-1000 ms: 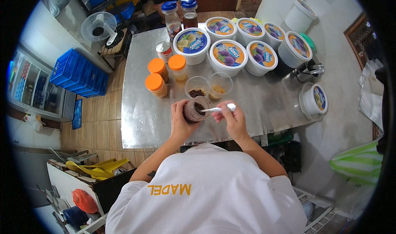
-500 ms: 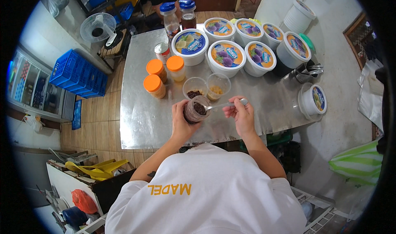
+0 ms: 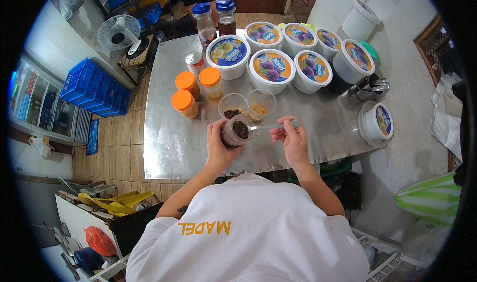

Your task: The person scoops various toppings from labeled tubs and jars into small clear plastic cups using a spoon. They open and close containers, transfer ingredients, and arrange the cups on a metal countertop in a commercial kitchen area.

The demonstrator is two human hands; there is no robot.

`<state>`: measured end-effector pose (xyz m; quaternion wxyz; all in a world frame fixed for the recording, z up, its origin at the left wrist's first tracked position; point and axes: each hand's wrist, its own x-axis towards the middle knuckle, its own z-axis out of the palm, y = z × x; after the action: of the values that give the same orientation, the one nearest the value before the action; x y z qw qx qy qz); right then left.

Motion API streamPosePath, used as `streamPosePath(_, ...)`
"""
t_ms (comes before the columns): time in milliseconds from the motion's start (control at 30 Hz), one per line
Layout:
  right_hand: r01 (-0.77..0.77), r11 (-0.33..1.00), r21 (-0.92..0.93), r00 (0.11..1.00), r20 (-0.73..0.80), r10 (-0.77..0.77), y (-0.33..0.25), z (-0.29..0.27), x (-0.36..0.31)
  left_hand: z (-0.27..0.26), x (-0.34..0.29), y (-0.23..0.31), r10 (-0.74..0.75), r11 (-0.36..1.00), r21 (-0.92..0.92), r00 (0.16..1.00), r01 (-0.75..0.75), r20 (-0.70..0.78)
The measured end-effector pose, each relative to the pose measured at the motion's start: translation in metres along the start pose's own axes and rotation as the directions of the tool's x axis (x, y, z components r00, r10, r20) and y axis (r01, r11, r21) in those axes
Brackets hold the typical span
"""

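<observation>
My left hand (image 3: 218, 145) is wrapped round a clear jar (image 3: 231, 139) with dark brown contents, its mouth tilted toward me and to the right. In my right hand (image 3: 293, 139) a metal spoon (image 3: 271, 127) is pinched by its handle; its bowl end reaches the jar's mouth. Just beyond the jar stand two clear plastic cups: the left cup (image 3: 232, 102) holds some dark pieces, and the right cup (image 3: 262, 103) holds yellowish pieces. To their left are several orange-lidded jars (image 3: 182, 101) and a small can (image 3: 195, 62).
Several white lidded tubs (image 3: 272, 68) crowd the far side of the metal table (image 3: 166, 147). Two blue-capped bottles (image 3: 227, 18) stand at the back. Metal containers with utensils (image 3: 370, 88) and a smaller tub (image 3: 378, 120) sit at the right. Blue crates (image 3: 97, 90) are stacked on the floor left.
The spoon and my right hand have shifted very slightly, the spoon's tip staying at the jar's mouth. My left hand keeps its hold on the jar.
</observation>
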<state>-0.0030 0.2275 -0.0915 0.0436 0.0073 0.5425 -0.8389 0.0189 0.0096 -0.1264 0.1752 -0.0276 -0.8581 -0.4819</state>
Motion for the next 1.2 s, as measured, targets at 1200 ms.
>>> streamPosePath(1200, 0.482, 0.635, -0.604, 0.869, 0.238, -0.433, -0.002, -0.043, 0.056, 0.023, -0.019, -0.007, -0.226, 0.952, -0.232, 0.970, 0.202, -0.084)
